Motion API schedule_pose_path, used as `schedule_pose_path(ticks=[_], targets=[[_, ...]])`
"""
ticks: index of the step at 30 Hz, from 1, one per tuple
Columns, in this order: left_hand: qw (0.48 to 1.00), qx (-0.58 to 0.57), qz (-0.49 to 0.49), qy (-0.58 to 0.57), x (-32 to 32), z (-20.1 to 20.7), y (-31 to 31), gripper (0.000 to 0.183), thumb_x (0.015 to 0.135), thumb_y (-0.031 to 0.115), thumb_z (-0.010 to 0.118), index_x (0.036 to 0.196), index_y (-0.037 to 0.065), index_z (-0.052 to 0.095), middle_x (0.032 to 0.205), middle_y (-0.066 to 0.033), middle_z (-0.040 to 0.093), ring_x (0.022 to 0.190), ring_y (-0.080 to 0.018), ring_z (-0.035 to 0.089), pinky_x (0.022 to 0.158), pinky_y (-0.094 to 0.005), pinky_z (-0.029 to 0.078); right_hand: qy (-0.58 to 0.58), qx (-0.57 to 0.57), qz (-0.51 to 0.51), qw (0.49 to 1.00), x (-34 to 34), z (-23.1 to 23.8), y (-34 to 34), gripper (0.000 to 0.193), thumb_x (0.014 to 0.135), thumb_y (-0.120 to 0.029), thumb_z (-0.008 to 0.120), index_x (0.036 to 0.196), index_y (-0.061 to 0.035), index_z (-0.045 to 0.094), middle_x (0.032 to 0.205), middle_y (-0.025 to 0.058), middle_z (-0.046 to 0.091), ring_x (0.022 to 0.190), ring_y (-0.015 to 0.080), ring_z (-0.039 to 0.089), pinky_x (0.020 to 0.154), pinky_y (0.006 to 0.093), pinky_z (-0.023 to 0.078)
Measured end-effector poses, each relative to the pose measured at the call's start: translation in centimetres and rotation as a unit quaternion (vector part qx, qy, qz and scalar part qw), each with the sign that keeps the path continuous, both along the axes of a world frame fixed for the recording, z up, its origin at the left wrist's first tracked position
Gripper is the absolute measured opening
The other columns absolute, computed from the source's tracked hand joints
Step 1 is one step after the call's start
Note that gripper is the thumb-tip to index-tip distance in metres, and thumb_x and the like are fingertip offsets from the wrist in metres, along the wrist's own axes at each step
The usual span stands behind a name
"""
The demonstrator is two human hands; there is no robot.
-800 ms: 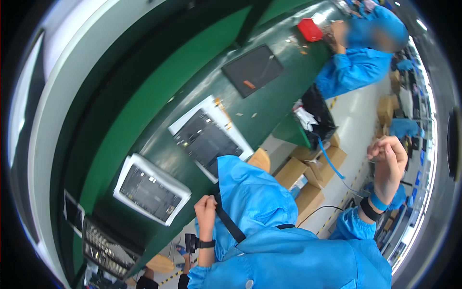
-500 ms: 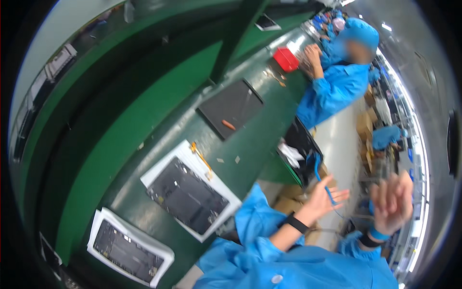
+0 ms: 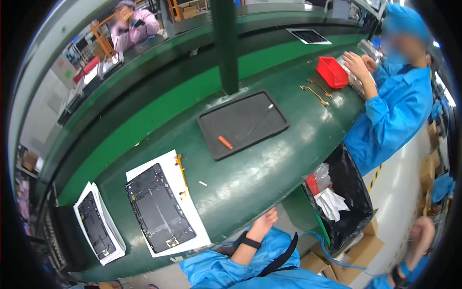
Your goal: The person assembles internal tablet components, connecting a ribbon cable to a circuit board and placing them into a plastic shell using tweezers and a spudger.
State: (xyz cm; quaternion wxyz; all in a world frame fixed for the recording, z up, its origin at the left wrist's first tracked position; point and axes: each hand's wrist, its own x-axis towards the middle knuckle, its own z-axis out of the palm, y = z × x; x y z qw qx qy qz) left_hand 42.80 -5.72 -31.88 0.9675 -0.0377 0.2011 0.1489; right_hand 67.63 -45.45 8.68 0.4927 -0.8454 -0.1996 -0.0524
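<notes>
My left hand (image 3: 264, 223), a black band at its wrist, is at the table's near edge with its fingers curled in; nothing shows in them. My right hand (image 3: 421, 237), out to the far right over the floor, wears a blue wrist strap joined to a blue coiled cord (image 3: 320, 237); motion blurs its fingers. Left of my left hand, an opened tablet housing (image 3: 159, 209) with bare inner parts lies on white sheets (image 3: 198, 226). An orange flex cable (image 3: 181, 174) rests along its right side. A second opened tablet housing (image 3: 96, 224) lies farther left on a white stack.
On the green table (image 3: 240, 183) lies a black tray (image 3: 245, 127) holding an orange stick-like piece (image 3: 224, 142). A red bin (image 3: 332, 72) and loose flex cables (image 3: 315, 95) lie near a co-worker (image 3: 394, 115) at right. A black-lined waste bin (image 3: 353, 192) stands beside the table.
My view has swung to the right and levelled, bringing a person in pink across the bench into sight. My left hand went from spread fingers beside the cord to curled fingers by the table edge.
</notes>
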Motion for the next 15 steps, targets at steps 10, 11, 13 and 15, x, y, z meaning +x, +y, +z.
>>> schedule_pose_path(ticks=[10, 11, 13, 15], targets=[[0.758, 0.553, 0.002, 0.347, -1.2, 7.8, -4.2, 0.032, 0.109, 0.026, 0.048, 0.102, 0.003, 0.068, 0.081, -0.0053, 0.06, 0.074, -0.0169, 0.056, 0.066, -0.0332, 0.046, 0.66, 0.133, 0.259, 0.693, -15.2, -30.2, 28.4, 0.04, 0.108, -0.036, 0.057, 0.13, -0.0029, 0.061, 0.121, 0.0087, 0.067, 0.109, 0.0149, 0.065, 0.083, 0.0284, 0.055], [0.599, 0.685, -0.014, 0.415, -1.4, 8.2, -3.8, 0.033, 0.108, 0.028, 0.049, 0.101, 0.002, 0.068, 0.085, -0.0083, 0.063, 0.077, -0.0199, 0.06, 0.069, -0.0364, 0.048, 0.658, 0.138, 0.258, 0.694, -15.5, -31.1, 29.5, 0.04, 0.108, -0.036, 0.057, 0.13, -0.0029, 0.061, 0.121, 0.0087, 0.067, 0.109, 0.0149, 0.065, 0.083, 0.0284, 0.055], [0.497, 0.722, -0.11, 0.468, -2.0, 10.4, -2.7, 0.033, 0.106, 0.03, 0.052, 0.104, 0.002, 0.068, 0.096, -0.0172, 0.07, 0.087, -0.0305, 0.069, 0.077, -0.0439, 0.052, 0.631, 0.14, 0.315, 0.695, -16.0, -33.6, 31.1, 0.032, 0.108, -0.032, 0.056, 0.109, -0.002, 0.067, 0.097, 0.0051, 0.068, 0.081, 0.0118, 0.064, 0.063, 0.0234, 0.049], [0.591, 0.632, -0.164, 0.473, -3.1, 11.2, -0.8, 0.038, 0.105, 0.034, 0.049, 0.108, 0.001, 0.068, 0.101, -0.0181, 0.074, 0.099, -0.0319, 0.069, 0.086, -0.0508, 0.05, 0.615, 0.094, 0.32, 0.714, -15.4, -34.7, 32.1, 0.028, 0.108, -0.027, 0.056, 0.098, -0.003, 0.066, 0.087, 0.0023, 0.063, 0.071, 0.01, 0.058, 0.056, 0.0246, 0.045]])
